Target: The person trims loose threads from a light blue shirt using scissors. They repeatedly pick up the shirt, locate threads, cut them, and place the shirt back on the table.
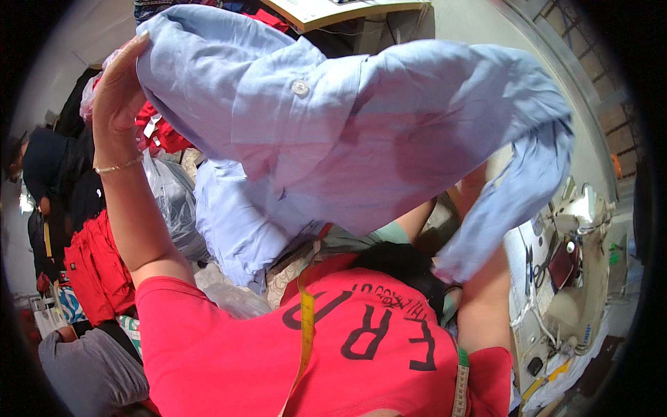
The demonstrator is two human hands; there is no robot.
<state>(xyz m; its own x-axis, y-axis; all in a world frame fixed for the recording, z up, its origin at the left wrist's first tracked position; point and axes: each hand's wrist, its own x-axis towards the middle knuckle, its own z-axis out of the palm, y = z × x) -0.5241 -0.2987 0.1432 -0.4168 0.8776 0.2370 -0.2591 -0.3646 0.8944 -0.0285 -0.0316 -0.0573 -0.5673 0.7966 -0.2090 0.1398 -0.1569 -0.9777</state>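
A light blue button-up shirt (299, 139) is stretched out in the air before me, with a pale button on a strip of its cloth. At its upper left end my left hand (121, 87) grips the fabric, thumb near the edge and the other fingers mostly hidden. My right arm (486, 302) rises behind the raised cloth, which hides my right hand and its fingers. A loose sleeve hangs down over that arm. Below the shirt, more light blue cloth (233, 222) lies heaped near my lap. A yellow tape measure (304, 326) hangs round my neck over my red T-shirt.
To the right stands a white sewing machine (583, 208), with scissors (540, 272) on its table. Red garments (101, 267) and a clear plastic bag (174, 201) are piled at the left. Another person (45, 160) is at the far left. A table corner (326, 14) juts in at the top.
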